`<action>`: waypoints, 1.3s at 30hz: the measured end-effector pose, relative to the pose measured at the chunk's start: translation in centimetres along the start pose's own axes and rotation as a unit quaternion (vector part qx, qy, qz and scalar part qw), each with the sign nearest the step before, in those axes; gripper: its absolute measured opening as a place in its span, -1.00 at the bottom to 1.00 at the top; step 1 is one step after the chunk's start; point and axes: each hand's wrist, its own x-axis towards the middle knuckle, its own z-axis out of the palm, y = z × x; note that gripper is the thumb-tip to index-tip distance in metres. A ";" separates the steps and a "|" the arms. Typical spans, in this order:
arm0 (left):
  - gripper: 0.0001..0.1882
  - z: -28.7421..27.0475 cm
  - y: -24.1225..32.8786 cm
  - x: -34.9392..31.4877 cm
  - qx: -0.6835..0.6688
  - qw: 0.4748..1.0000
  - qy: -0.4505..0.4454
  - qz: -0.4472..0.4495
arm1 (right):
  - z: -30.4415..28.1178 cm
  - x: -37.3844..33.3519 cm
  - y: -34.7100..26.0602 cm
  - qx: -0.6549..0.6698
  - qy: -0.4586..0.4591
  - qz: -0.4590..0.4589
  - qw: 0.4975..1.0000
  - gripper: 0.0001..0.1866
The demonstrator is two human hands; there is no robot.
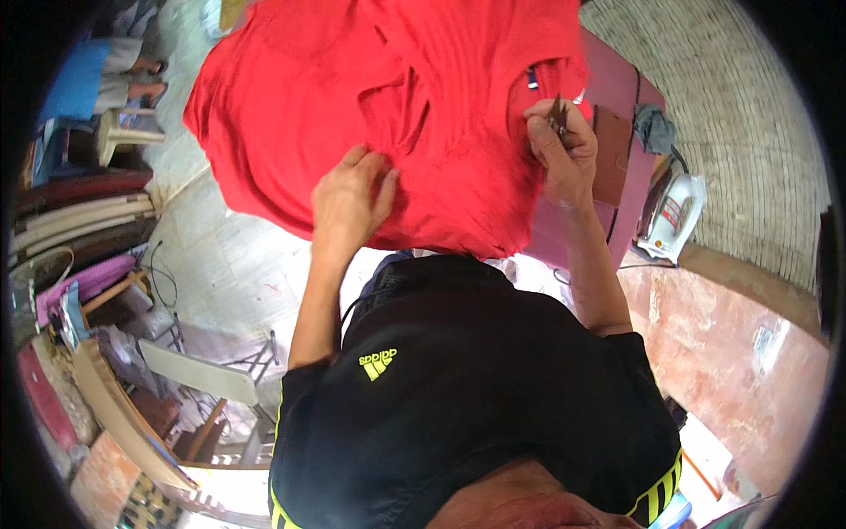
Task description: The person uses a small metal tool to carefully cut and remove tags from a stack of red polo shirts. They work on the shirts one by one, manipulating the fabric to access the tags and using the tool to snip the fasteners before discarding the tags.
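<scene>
A large red knit garment (291, 132) lies spread and rumpled in front of me, with folds running through its middle. My left hand (346, 204) is on its near part, the fingers bent into the cloth and the thumb beside them; the fingertips are partly hidden. At the garment's right side, my right hand (568, 159) is closed around small dark metal thread snips (558, 119), their pointed tips facing away from me. Close to the snips is a ribbed opening in the garment, with a small dark-and-white label (532, 78) inside it.
Under the garment's right side is a mauve padded surface (617, 75) with a brown flat piece (611, 154). A white iron (674, 216) and a grey cloth (653, 130) lie to the right. Chairs and piled goods line the left; another person's legs (123, 88) show at far left.
</scene>
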 end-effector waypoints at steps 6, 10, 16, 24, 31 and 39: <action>-0.77 -1.0 4.0 3.8 -0.117 0.963 0.130 0.204 | 0.3 0.1 0.8 0.169 0.017 -0.003 0.985 -0.91; -0.79 1.3 3.5 4.3 -0.177 0.980 -0.004 0.095 | 0.4 -0.3 -0.6 0.013 0.048 0.009 0.999 -0.93; -0.67 -0.3 5.5 5.9 -0.092 0.958 0.073 0.260 | -3.9 -2.3 -2.6 -0.211 -0.021 -0.028 0.977 -0.66; -0.75 0.9 7.7 9.8 -0.017 0.929 -0.025 0.369 | -5.8 -0.3 -0.3 -0.337 -0.088 -0.155 0.925 -0.69; -0.76 0.1 5.0 8.9 0.021 0.930 -0.004 0.368 | -5.3 -1.5 -1.1 -0.407 -0.107 -0.233 0.877 -0.73; -0.72 0.8 3.6 5.8 -0.119 0.968 -0.027 0.220 | -4.0 -3.9 1.5 -0.351 -0.090 -0.231 0.903 -0.67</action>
